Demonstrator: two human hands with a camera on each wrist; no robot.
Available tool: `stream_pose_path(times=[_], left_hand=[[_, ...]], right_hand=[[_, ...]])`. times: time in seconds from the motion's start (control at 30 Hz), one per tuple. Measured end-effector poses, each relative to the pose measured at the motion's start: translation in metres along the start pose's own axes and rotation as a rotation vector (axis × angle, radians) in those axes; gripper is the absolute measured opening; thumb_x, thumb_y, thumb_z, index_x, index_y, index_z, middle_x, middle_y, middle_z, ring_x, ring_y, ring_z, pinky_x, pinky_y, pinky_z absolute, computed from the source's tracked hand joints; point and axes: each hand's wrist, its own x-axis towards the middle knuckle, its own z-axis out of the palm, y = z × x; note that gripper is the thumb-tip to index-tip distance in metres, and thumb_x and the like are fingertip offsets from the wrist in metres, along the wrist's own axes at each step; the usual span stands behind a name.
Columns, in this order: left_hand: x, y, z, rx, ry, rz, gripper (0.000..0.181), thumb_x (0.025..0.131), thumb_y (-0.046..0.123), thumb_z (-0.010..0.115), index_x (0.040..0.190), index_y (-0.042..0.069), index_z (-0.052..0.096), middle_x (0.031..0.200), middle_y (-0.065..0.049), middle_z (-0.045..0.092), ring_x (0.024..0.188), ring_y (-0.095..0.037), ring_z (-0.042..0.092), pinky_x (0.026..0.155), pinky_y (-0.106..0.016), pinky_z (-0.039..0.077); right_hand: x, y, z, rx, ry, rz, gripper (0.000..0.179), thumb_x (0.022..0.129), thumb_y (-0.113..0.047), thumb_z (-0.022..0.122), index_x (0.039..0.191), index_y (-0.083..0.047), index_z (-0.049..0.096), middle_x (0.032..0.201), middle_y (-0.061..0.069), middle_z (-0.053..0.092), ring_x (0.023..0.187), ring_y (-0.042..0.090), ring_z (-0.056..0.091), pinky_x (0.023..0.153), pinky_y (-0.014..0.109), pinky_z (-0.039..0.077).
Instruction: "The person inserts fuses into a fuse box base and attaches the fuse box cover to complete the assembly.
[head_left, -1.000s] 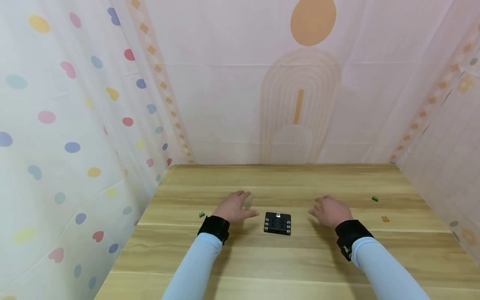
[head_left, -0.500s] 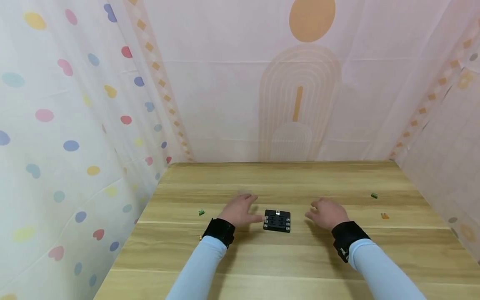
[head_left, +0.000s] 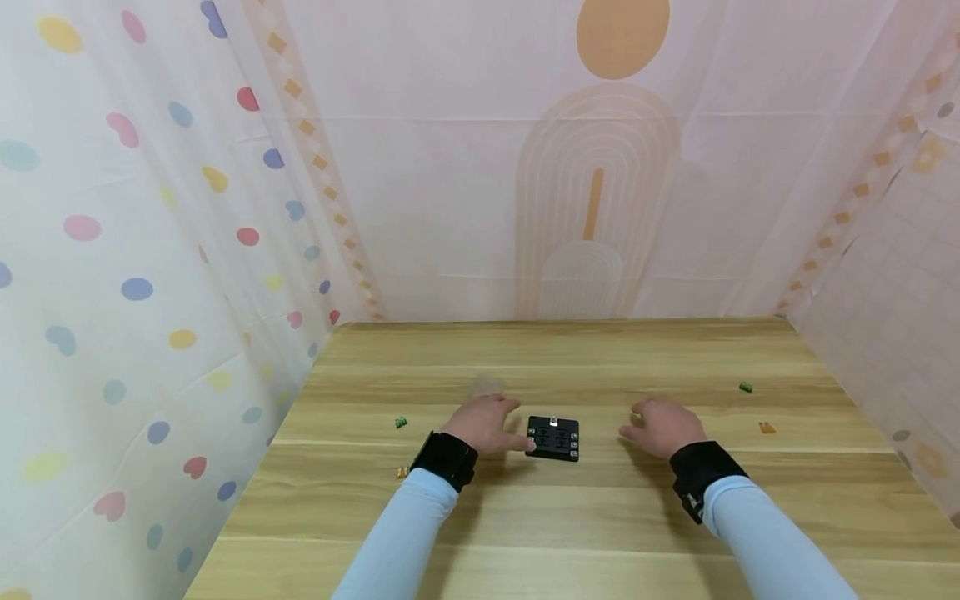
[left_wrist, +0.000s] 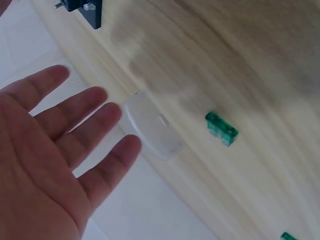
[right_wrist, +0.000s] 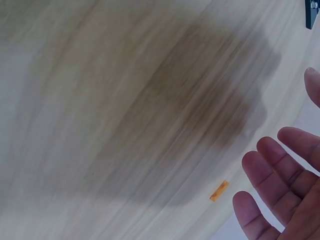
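A black fuse block [head_left: 555,440] with silver screw terminals lies on the table between the two hands. My left hand [head_left: 482,425] is just left of it, thumb tip overlapping the block's left edge in the head view. In the left wrist view its fingers [left_wrist: 95,122] are spread and hold nothing. Beyond them lies a clear plastic cover [left_wrist: 152,126], partly hidden behind the hand in the head view. To the right of the block, my right hand [head_left: 663,427] hovers over the wood with relaxed fingers [right_wrist: 272,185] and nothing in them.
Small green blade fuses lie at left [head_left: 401,422] and far right [head_left: 746,387]. One orange fuse [head_left: 767,427] is at right, another orange fuse [head_left: 402,472] beside the left wrist. Patterned curtains [head_left: 442,208] border the wooden table [head_left: 555,533] at the back and sides.
My left hand has moved right, bringing its thumb to the block's left edge. An orange fuse by the left wrist has come into view. The right hand stays nearly in place.
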Motion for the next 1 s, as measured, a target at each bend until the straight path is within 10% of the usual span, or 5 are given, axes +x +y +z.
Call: stream_pose_path(times=[1.0], left_hand=[[-0.013,0.011,-0.007,0.04,-0.023,-0.076,0.066,0.072,0.052,0.084,0.123,0.013,0.069,0.118,-0.005,0.069,0.106,-0.025,0.064,0.088,-0.043,0.052]], right_hand=[[-0.008,0.036,-0.016,0.011,-0.024,0.106,0.052,0.087,-0.029,0.073,0.121,0.009,0.062,0.118,0.029,0.064,0.106,0.044,0.061,0.085,0.054,0.05]])
